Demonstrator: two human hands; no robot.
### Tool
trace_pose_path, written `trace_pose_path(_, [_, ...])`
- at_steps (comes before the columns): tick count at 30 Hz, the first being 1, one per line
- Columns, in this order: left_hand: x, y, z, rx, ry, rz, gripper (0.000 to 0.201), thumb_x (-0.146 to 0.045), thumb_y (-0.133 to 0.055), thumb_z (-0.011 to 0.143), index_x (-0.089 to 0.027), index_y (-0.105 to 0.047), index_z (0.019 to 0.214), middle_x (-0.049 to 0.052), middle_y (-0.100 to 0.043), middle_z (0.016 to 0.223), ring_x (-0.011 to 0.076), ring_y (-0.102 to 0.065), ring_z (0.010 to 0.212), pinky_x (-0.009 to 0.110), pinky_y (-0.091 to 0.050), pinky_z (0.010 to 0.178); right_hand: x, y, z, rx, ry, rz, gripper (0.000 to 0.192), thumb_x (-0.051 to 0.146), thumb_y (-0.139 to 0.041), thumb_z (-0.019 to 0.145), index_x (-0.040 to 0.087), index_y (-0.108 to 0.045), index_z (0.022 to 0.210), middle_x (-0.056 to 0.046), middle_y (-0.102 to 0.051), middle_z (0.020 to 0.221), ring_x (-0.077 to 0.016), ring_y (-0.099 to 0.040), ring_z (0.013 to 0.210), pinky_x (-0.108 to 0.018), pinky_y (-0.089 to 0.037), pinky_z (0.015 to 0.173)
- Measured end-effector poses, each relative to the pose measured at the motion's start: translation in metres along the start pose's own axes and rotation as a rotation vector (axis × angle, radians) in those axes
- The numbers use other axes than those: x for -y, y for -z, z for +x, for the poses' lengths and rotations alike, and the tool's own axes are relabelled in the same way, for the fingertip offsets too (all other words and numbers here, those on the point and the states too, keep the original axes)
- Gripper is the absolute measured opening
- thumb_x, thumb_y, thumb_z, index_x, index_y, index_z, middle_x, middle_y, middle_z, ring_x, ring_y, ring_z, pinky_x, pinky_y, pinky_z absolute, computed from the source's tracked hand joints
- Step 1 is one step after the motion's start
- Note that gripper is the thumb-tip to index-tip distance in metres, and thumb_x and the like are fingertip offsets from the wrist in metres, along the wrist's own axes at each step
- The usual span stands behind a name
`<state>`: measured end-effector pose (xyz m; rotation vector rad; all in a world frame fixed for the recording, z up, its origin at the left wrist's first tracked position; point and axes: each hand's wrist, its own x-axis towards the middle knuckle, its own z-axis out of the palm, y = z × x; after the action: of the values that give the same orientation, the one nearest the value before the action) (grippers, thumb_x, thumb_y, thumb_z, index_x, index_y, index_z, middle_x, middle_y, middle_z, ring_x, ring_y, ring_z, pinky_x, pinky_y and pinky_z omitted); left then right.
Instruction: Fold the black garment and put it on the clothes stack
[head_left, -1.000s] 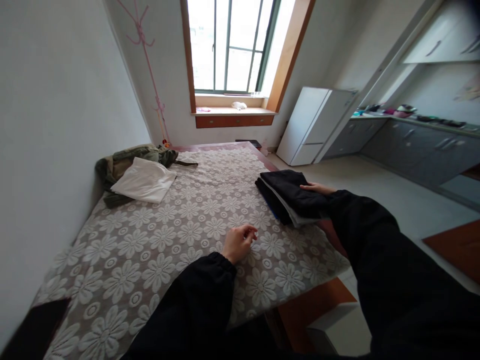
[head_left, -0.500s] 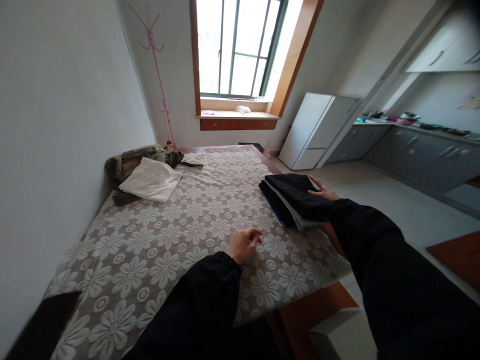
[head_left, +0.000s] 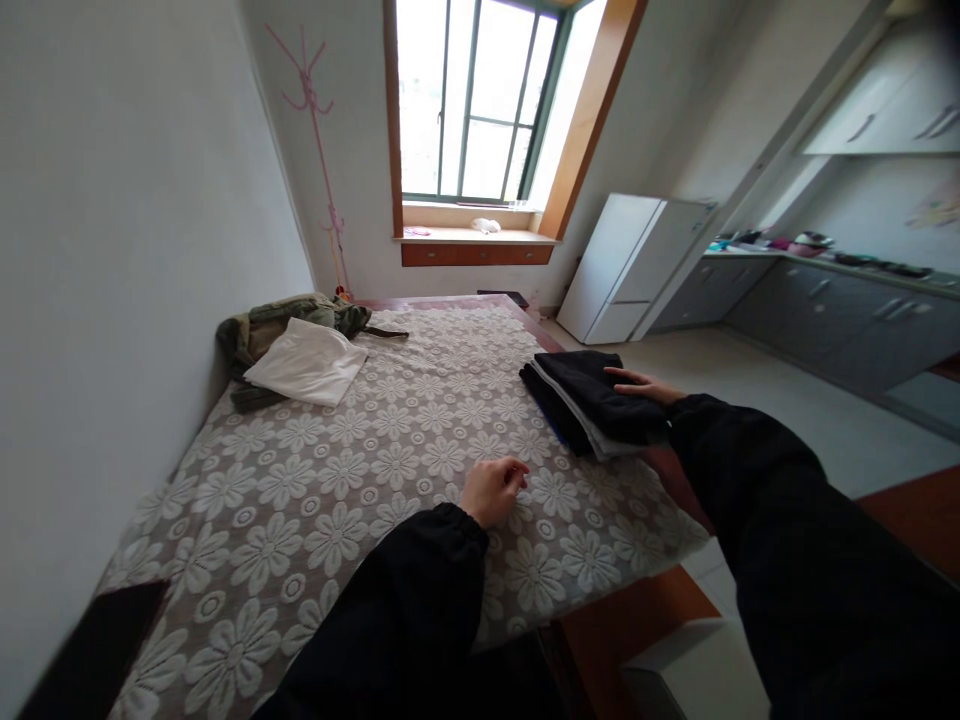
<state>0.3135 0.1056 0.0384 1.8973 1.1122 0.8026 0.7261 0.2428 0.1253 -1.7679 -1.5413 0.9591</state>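
- Black cloth tops the stack of folded clothes [head_left: 589, 400], which sits near the right edge of the bed [head_left: 247, 560], about halfway along it; I make out a pale layer and a blue one sandwiched lower in the pile.
- I see my right hand [head_left: 643, 386] lying flat and open on the stack's upper garment, fingers stretched out toward the window end, gripping nothing.
- I see my left hand [head_left: 491, 490] resting on the lace flower-patterned cover [head_left: 360, 470] near the middle of the bed, well apart from the stack; its fingers are loosely curled, and I cannot tell whether they pinch anything.
- Both arms are in dark sleeves.
- At the far left corner of the bed, against the wall, a white folded garment [head_left: 307, 362] lies on top of a crumpled olive-green jacket [head_left: 262, 325].
- A dark patch [head_left: 90, 650] shows at the near left corner of the bed; I cannot tell what it is.
- Beyond the far edge stand a window [head_left: 480, 100], a pink coat rack [head_left: 319, 150] and a white fridge [head_left: 626, 265].
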Motion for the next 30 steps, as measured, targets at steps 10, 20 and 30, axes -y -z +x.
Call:
trace_pose_path(10, [-0.004,0.003,0.000,0.022,0.013,0.040,0.026,-0.032,-0.053,0.094,-0.029,-0.076,0.104,-0.003,-0.080,0.094,0.0159,-0.073,0.086,0.025,-0.052,0.080,0.042,-0.003,-0.044,-0.097,0.325,-0.593,0.070,0.065,-0.067,0.079,0.027,-0.062,0.138,-0.011,-0.043,0.159,-0.0362,-0.048,0.140,-0.050,-0.040,0.117])
trace_pose_path(20, [-0.001,0.001,0.000,0.034,-0.003,0.055,0.024,-0.031,-0.054,0.094,-0.029,-0.075,0.104,-0.004,-0.080,0.094,0.0155,-0.072,0.089,0.025,-0.052,0.081,-0.005,-0.088,-0.094,-0.128,0.563,-0.999,0.078,0.058,-0.049,0.091,0.025,-0.030,0.159,-0.015,-0.036,0.163,-0.0338,-0.037,0.148,-0.060,-0.026,0.119])
trace_pose_path(30, [0.000,-0.006,0.002,-0.153,0.061,-0.325,0.019,-0.035,-0.061,0.089,-0.025,-0.075,0.097,0.000,-0.078,0.088,0.0161,-0.069,0.082,0.027,-0.055,0.079,0.059,-0.178,-0.119,-0.194,0.665,-0.726,0.061,0.037,-0.057,0.091,0.032,-0.046,0.151,-0.007,-0.040,0.162,-0.0336,-0.027,0.152,-0.064,-0.002,0.123])
